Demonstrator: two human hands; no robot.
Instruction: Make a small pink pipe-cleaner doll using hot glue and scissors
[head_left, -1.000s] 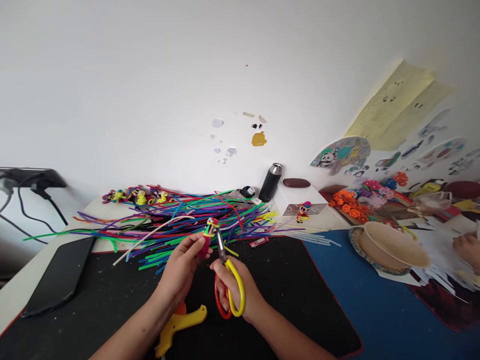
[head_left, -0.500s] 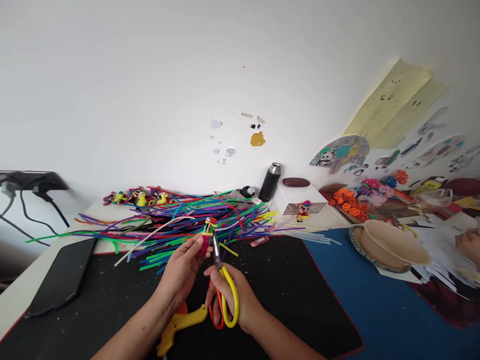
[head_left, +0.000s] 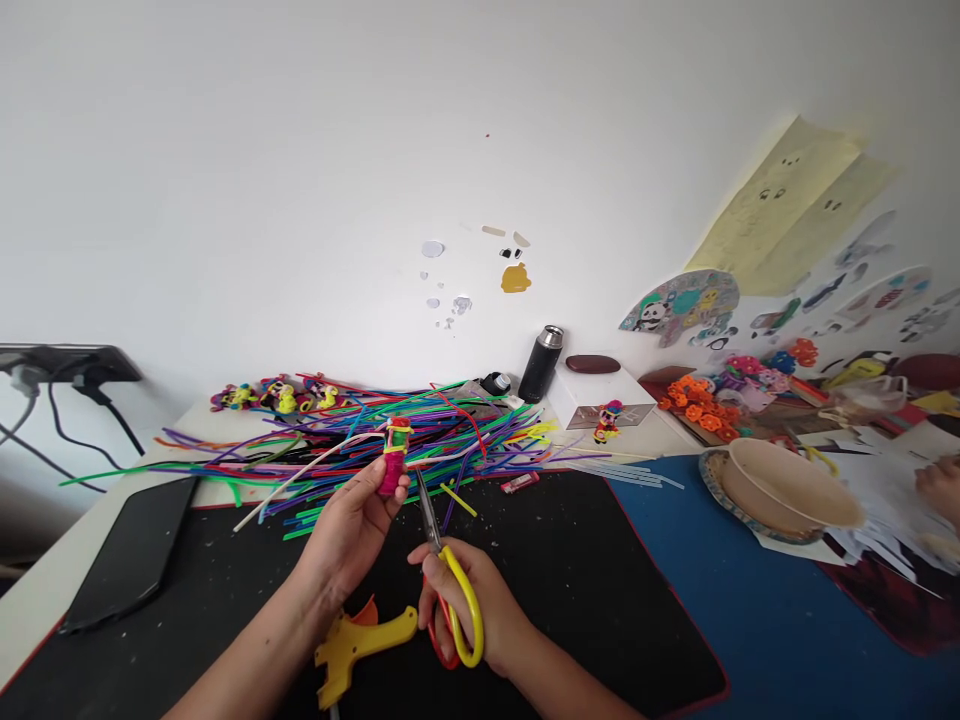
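Note:
My left hand [head_left: 358,525] pinches a small pipe-cleaner figure [head_left: 394,455], magenta at the bottom with green, yellow and red wound on above, held upright. In my right hand [head_left: 472,605] is a pair of scissors [head_left: 442,575] with one yellow and one red handle. Their blades point up and slightly left, a little right of the figure and apart from it. Below my hands, a yellow glue gun [head_left: 364,640] with an orange trigger lies on the black mat [head_left: 570,590]. Behind the figure spreads a heap of coloured pipe cleaners [head_left: 315,470].
A phone [head_left: 131,555] lies at left, a red lighter [head_left: 520,483] beyond the mat. At the back stand a black flask [head_left: 541,365] and a white box [head_left: 604,395] with a finished figure [head_left: 609,422] before it. A bowl [head_left: 791,490] and another person's hand [head_left: 941,490] are right.
My left hand has moved the figure left and slightly up, away from the scissor blades. The scissors have dropped a little and are now apart from the figure.

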